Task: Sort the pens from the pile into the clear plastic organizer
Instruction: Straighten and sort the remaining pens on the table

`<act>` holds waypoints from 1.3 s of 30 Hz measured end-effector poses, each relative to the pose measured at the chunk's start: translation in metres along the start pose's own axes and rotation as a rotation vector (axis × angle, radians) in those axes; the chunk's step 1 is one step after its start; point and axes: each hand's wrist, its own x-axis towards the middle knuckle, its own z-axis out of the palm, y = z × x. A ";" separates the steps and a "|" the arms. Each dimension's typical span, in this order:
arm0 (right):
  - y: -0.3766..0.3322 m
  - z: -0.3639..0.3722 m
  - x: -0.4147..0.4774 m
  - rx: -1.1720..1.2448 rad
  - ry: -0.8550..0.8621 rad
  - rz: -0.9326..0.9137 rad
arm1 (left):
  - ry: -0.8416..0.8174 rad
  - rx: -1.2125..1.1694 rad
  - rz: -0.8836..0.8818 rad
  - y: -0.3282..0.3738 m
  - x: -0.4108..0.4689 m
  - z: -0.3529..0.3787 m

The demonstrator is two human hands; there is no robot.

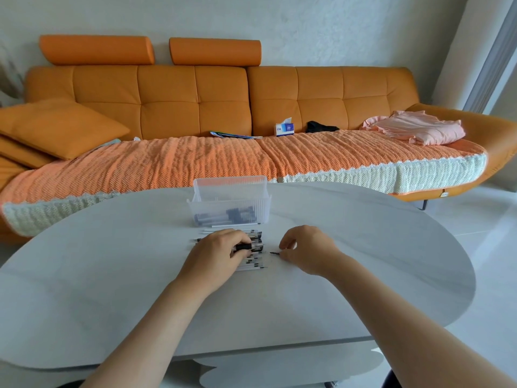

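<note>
A pile of pens with clear barrels and black caps lies in the middle of the grey table. My left hand lies over the pile, its fingers curled round a black-capped pen. My right hand rests just right of the pile and pinches a thin pen whose dark tip sticks out to the left. Behind the pile stands the clear plastic organizer, with several dark pens lying in its front compartment. Two loose pens lie between organizer and pile.
An orange sofa with a knitted cover runs behind the table, carrying a tissue box, magazines, a dark item and folded pink cloth. The table's rounded edge curves away on the right, above white floor.
</note>
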 end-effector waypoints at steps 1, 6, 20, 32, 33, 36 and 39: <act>0.000 0.000 0.000 0.006 0.021 -0.014 | 0.000 0.001 0.002 0.000 0.000 0.000; -0.009 -0.002 -0.004 0.081 0.089 -0.162 | 0.007 0.015 0.017 -0.003 0.000 -0.001; -0.018 0.005 -0.004 0.147 0.094 -0.232 | 0.018 0.028 0.041 -0.003 -0.001 -0.004; -0.022 0.009 -0.006 0.150 0.066 -0.304 | -0.068 -0.031 0.048 0.002 -0.001 -0.004; -0.022 0.010 -0.006 0.150 0.066 -0.310 | -0.090 -0.049 0.042 0.003 0.000 -0.004; -0.023 0.009 -0.006 0.137 0.079 -0.296 | -0.134 -0.041 0.010 0.002 0.001 -0.005; -0.025 0.007 -0.009 0.076 0.081 -0.309 | -0.154 0.009 -0.018 0.001 0.000 -0.006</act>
